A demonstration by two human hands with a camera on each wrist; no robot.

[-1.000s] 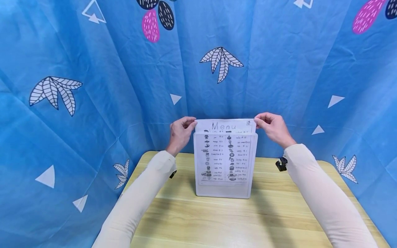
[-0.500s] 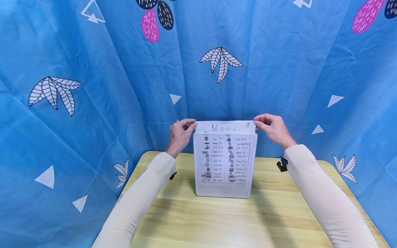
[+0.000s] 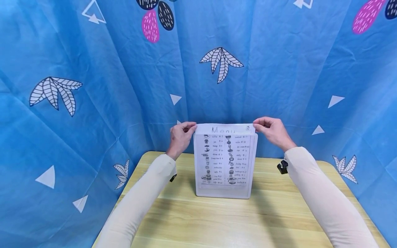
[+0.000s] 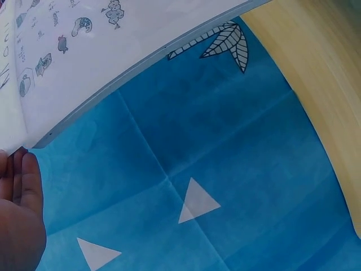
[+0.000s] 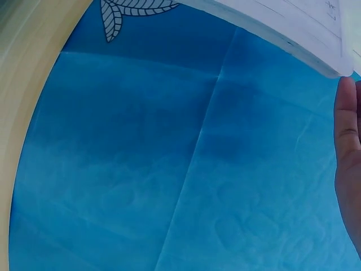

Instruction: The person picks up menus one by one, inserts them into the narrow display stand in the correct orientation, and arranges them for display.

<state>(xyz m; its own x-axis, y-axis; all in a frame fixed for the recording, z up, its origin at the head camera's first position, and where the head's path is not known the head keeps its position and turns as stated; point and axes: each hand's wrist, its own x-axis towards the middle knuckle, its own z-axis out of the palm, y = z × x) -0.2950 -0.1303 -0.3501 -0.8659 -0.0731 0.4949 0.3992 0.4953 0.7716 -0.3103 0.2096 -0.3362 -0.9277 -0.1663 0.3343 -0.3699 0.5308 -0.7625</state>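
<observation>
A paper menu sheet (image 3: 224, 128) with a handwritten title and rows of small drawings sits mostly inside a clear, white-edged display stand (image 3: 222, 191). The stand is upright on the table, and the sheet's top strip sticks out above its upper edge. My left hand (image 3: 181, 137) pinches the sheet's top left corner between thumb and fingers. At the top right corner my right hand (image 3: 274, 131) pinches the sheet the same way. In the left wrist view the left hand (image 4: 21, 209) is beside the stand's corner; in the right wrist view the right hand (image 5: 348, 147) is partly cut off.
The wooden table (image 3: 186, 220) has rounded back corners. Behind and on both sides hangs a blue curtain (image 3: 273, 69) with leaf and triangle prints, close to the table's edges. A black wrist device (image 3: 282, 166) is on the right sleeve.
Both hands have moved down with the menu sheet, which has slid deeper into the stand. The title is now partly behind the stand's upper edge. The stand has stayed in place.
</observation>
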